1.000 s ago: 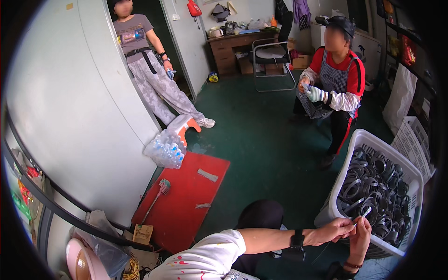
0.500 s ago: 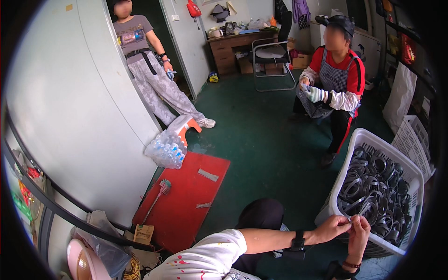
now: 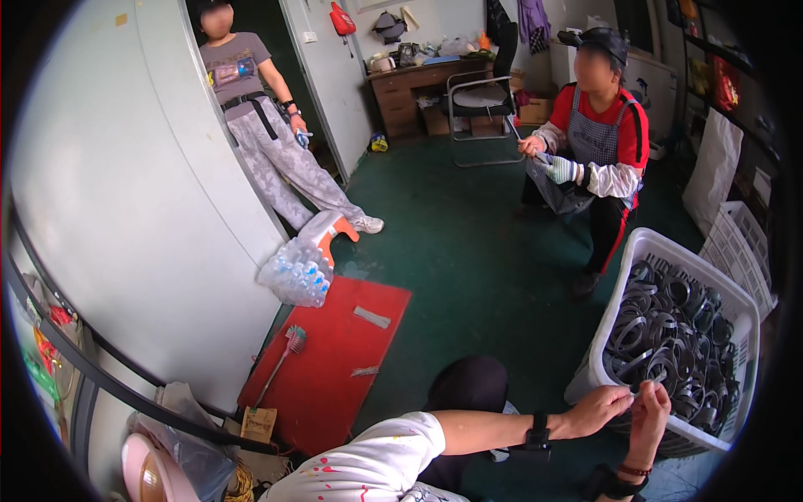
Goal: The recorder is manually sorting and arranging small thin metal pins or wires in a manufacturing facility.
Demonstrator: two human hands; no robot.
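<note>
Over the near edge of a white plastic basket (image 3: 595, 368) my two hands work close together. My left hand (image 3: 598, 410) is closed in a pinch, thumb and fingertips pointing toward the right one. My right hand (image 3: 651, 425) is also pinched, its fingertips raised. A thin pale strip (image 3: 636, 394) runs between the fingertips; it is too small to tell its kind. Filling the basket are many dark looped bands (image 3: 669, 335), black and grey, heaped loosely just beyond my fingers.
A co-worker in a red shirt and checked apron (image 3: 598, 134) crouches beyond the basket, handling something small. Another person (image 3: 251, 109) leans by the doorway. A red board (image 3: 335, 335) lies on the green floor with a brush (image 3: 293, 341); wrapped bottles (image 3: 297, 272) stand beside it.
My fingertips have moved slightly apart, the right hand shifting a little to the right. The crouching co-worker's bare hand has moved up and away from the gloved one.
</note>
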